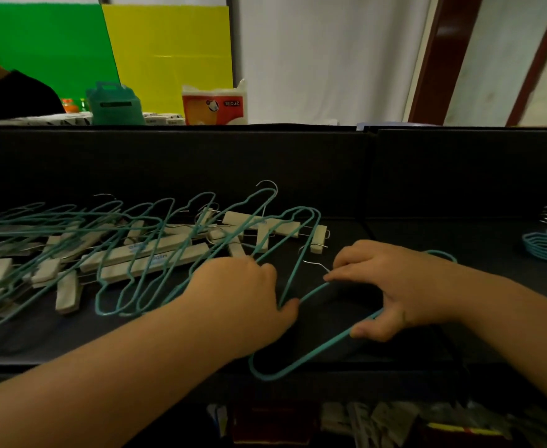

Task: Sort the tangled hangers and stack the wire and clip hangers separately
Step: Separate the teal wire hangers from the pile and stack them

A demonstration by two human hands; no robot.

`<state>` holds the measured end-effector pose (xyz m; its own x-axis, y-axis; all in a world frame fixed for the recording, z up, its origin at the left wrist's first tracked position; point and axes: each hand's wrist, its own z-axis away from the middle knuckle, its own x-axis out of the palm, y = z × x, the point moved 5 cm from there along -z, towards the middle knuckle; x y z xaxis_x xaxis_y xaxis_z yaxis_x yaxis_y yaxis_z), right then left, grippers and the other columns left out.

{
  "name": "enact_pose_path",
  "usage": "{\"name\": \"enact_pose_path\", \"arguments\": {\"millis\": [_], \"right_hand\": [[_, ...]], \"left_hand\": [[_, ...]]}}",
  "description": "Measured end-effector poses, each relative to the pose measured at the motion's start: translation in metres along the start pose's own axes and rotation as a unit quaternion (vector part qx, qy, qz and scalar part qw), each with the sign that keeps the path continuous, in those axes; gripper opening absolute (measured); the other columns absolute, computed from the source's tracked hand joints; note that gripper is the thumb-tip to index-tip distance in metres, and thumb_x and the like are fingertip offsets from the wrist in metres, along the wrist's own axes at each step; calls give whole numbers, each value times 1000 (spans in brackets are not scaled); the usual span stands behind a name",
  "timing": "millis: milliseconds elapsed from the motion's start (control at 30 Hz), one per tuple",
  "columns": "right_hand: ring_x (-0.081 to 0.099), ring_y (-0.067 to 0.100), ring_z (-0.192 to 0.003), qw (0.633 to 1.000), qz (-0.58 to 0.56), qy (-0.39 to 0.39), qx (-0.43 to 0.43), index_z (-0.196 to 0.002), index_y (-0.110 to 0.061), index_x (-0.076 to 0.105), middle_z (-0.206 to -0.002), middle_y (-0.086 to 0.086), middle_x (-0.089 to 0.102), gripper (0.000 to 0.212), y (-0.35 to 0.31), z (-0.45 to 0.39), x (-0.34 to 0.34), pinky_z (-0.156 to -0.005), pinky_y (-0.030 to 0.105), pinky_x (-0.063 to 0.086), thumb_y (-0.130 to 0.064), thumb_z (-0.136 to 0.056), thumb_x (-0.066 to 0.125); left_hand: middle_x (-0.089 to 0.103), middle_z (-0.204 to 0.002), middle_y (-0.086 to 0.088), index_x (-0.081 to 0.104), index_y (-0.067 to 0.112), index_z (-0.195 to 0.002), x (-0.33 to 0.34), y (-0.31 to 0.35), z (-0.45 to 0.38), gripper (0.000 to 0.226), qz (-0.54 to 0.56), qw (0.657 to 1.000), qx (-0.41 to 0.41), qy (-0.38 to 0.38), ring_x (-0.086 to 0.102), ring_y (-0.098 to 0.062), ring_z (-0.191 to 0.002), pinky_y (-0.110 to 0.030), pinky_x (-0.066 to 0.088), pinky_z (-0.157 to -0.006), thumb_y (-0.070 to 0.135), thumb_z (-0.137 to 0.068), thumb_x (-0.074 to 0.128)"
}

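On the dark table (394, 227), in the head view, a long tangle of hangers (136, 247) lies from the left edge to the middle: teal wire hangers woven over and under pale clip hangers (155, 260). Far to the right, well apart from the tangle, a small neat stack of teal wire hangers (543, 250) is already made; I see no separate stack of clip hangers.

The right hand (391, 286) holds one teal wire hanger (327, 347) that lies nearest to the person. The thumb presses on its long bar and the fingers are curled near its metal hook. The left hand (249, 292) rests on the right end of the tangle, with its fingers bent over the wires there; it seems to hold them down, but whether it really pinches a wire I cannot tell.

The risk, in my judgement, is in the crossing near the left thumb, where the held hanger touches the next wire hangers. If the right hand pulls sideways while a hook is caught, the whole chain may slide along and the knot may become tighter. The thin wire could also bend. A loose clip hanger (317, 237) just behind the hands might be dragged too, and a fast pull may throw the near end of the held hanger over the table's front edge.
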<state>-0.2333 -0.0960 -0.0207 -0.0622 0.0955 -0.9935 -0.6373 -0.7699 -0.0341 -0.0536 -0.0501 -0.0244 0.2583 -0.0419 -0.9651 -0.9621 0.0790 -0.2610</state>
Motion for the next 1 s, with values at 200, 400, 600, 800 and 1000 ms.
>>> {"name": "enact_pose_path", "arguments": {"millis": [200,400,600,800,1000], "right_hand": [[26,-10,-121,999,0,13,36,-145,-43,35,-129,-31,27,86,7,18,5,-102,22,38,-82,-70,54],[28,-9,-121,996,-12,18,87,-144,-41,38,-128,-31,30,89,24,40,12,-101,20,38,-84,-67,52],[28,-11,-122,994,-30,47,95,-144,-43,38,-125,-35,27,91,34,54,13,-101,19,37,-86,-65,51],[28,-12,-122,993,-57,70,82,-144,-43,37,-125,-36,27,91,44,67,12,-102,22,39,-84,-65,52],[32,-8,-119,991,-54,96,74,-144,-41,39,-122,-33,30,94,67,87,8,-98,22,41,-86,-63,50]], "left_hand": [[56,-86,1,60,23,-87,4,4,-3,59,29,999,15,-33,57,-14,-73,-33,54,-69,73,-89,28],[51,-92,2,53,24,-100,3,-7,-1,54,20,1000,19,10,53,-15,-80,-31,50,-69,74,-81,44],[42,-112,1,45,31,-110,-16,-29,3,45,175,984,-28,4,51,-15,-91,-31,50,-75,60,-79,58],[48,-112,4,46,28,-125,-36,-44,3,41,359,926,-101,47,58,-11,-80,-27,48,-63,42,-89,60],[54,-127,6,49,33,-125,-29,-22,-4,44,479,872,-92,35,57,-13,-107,-36,49,-93,29,-85,68]]}}
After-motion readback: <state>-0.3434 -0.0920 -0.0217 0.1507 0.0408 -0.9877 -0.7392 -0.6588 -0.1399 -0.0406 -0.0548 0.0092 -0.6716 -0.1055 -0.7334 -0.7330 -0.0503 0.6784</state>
